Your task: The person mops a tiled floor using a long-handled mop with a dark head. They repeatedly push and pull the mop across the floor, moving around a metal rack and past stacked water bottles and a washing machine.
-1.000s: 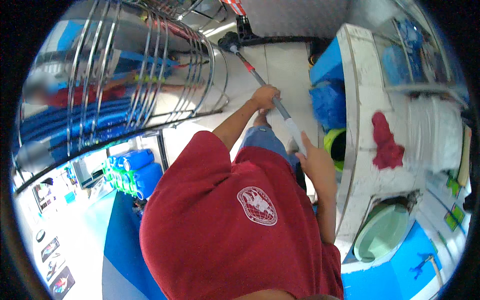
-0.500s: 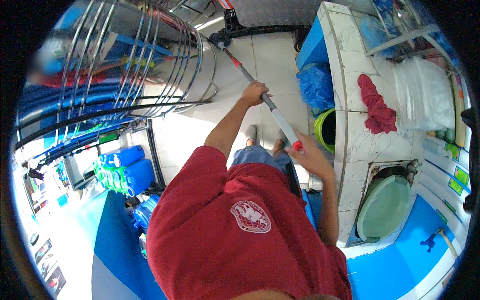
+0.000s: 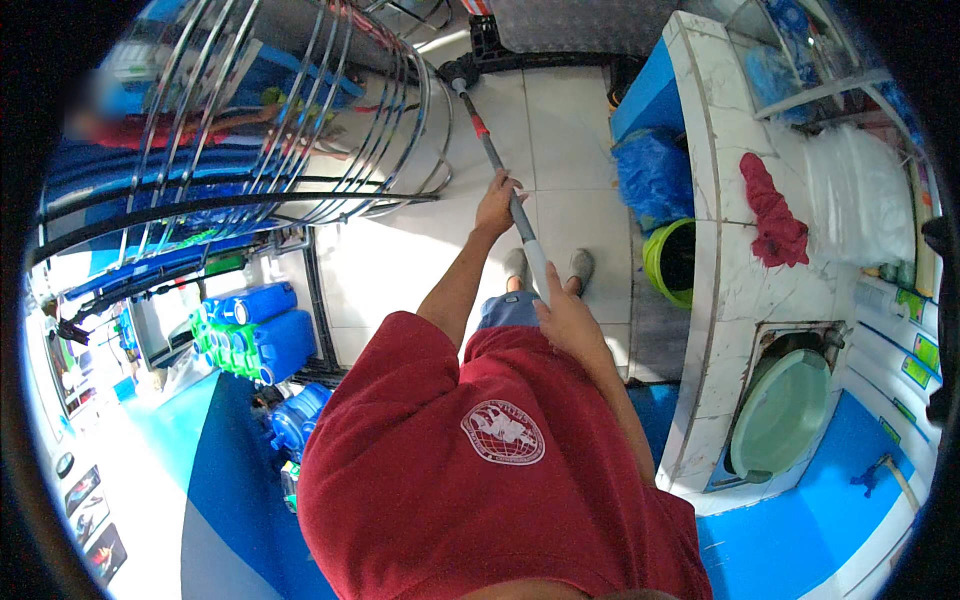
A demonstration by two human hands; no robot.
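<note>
A long mop point(image 3: 520, 215) with a grey and white pole and a red band slants from my waist to the floor ahead. Its dark head point(image 3: 459, 74) rests at the far end, beside the metal rack and a black-framed object. My left hand point(image 3: 497, 204) is wrapped round the middle of the pole. Lower down, near the pole's upper end, my right hand point(image 3: 568, 318) grips the white section, hiding the end of it. My feet stand on the light tiles point(image 3: 570, 120), just right of the pole.
A chrome wire rack point(image 3: 290, 120) curves along the left. To the right are a lime-green bucket point(image 3: 660, 265), a blue plastic bag point(image 3: 652, 175) and a tiled counter with a red cloth point(image 3: 773, 215) and a green basin point(image 3: 782, 415). Blue water jugs point(image 3: 280, 345) stand at lower left.
My right hand has moved left, closer to my body's middle, along with the pole's upper end. The pole now stands steeper in view, and the scene has shifted slightly right.
</note>
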